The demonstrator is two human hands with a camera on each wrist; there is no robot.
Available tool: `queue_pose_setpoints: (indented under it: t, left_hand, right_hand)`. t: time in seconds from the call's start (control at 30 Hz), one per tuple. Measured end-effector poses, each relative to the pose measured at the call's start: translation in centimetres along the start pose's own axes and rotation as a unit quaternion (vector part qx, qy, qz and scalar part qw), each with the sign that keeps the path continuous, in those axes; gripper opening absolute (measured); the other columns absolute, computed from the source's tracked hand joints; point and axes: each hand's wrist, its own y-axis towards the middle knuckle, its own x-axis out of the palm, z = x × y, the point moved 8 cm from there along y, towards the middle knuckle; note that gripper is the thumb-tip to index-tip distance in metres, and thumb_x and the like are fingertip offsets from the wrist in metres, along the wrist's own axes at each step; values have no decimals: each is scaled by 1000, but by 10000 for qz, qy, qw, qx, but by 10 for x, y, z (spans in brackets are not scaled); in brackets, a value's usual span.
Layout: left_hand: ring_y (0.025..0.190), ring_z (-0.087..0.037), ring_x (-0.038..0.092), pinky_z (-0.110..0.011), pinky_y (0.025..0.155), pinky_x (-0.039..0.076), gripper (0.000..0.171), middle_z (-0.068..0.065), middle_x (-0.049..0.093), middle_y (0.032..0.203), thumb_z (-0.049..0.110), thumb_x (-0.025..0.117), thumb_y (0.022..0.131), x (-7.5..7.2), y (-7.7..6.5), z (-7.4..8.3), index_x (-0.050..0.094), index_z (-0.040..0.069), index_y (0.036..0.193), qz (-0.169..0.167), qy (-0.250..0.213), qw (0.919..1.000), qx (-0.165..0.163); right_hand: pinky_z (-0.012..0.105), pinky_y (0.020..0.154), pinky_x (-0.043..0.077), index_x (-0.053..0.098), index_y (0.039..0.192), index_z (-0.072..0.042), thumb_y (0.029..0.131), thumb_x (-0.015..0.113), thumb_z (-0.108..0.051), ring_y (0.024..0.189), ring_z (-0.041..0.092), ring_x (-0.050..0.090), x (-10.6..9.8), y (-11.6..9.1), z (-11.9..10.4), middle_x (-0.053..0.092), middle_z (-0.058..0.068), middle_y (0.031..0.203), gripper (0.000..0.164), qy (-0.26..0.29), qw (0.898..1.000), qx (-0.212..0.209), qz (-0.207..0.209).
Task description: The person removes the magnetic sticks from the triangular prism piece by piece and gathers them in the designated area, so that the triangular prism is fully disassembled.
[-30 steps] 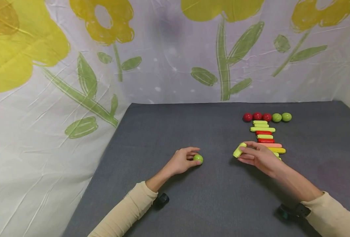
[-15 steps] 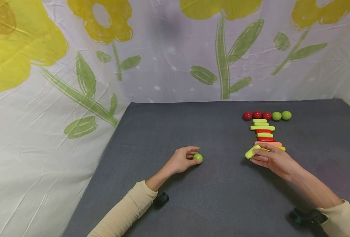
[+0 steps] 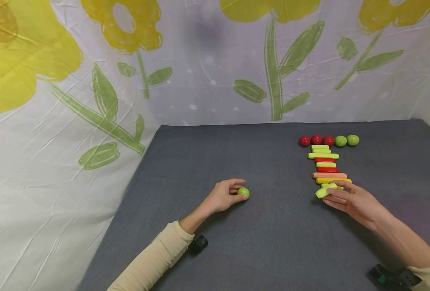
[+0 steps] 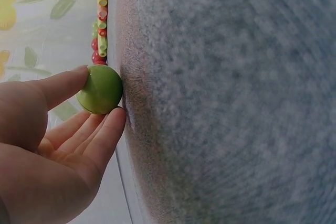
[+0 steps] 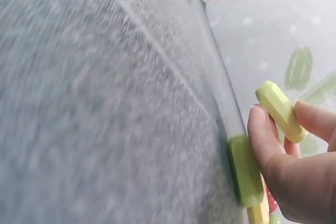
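Note:
My left hand [image 3: 222,197] holds a shiny green ball [image 3: 243,193] on the dark tabletop, left of the column of sticks. In the left wrist view, the thumb touches one side of the ball [image 4: 101,88] and the fingertips the other. A short, ribbed, light-green stick [image 3: 323,192] is pinched between the thumb and fingers of my right hand [image 3: 360,205], over the near end of the column. The right wrist view shows this held stick [image 5: 281,112] tilted and raised above a similar green stick [image 5: 245,170] lying on the table.
Light-green, red, pink and yellow sticks [image 3: 330,175] lie side by side in a column. Beyond them runs a row of red balls [image 3: 316,140] and green balls [image 3: 340,140]. The dark table [image 3: 200,157] ends at a flower-printed cloth [image 3: 207,89].
My right hand has moved rightward with the light-green stick, from left of the column to over its near end, and the stick has turned flatter. The left hand and ball stay put.

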Motion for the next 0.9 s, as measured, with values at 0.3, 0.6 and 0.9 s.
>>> queue_pose_setpoints:
  t: [0.3, 0.6, 0.9]
  left_hand:
    - [110, -22, 60, -29, 87, 51, 47, -12, 61, 123, 13, 70, 89, 0, 0, 1, 55, 3, 132, -20, -3, 10000, -14]
    - [110, -22, 60, -29, 87, 51, 47, -11, 61, 123, 12, 69, 89, 1, -1, 1, 55, 3, 132, -46, 9, 10000, -37]
    - [111, -23, 60, -30, 88, 50, 47, -12, 61, 123, 12, 70, 89, 0, -1, 2, 55, 2, 132, -68, -9, 10000, 58]
  right_hand:
    - [33, 86, 52, 25, 122, -3, 99, 48, -1, 99, 19, 64, -13, -9, 3, 60, 5, 107, 32, 6, 9999, 53, 122]
    - [32, 87, 51, 38, 117, -3, 97, 54, -2, 99, 15, 64, -18, -16, 4, 59, 4, 107, 25, -404, 9982, 113, 419]
    - [32, 85, 52, 38, 117, -2, 96, 54, 0, 98, 15, 64, -24, -25, 8, 57, 6, 107, 26, -541, 9969, 218, 531]
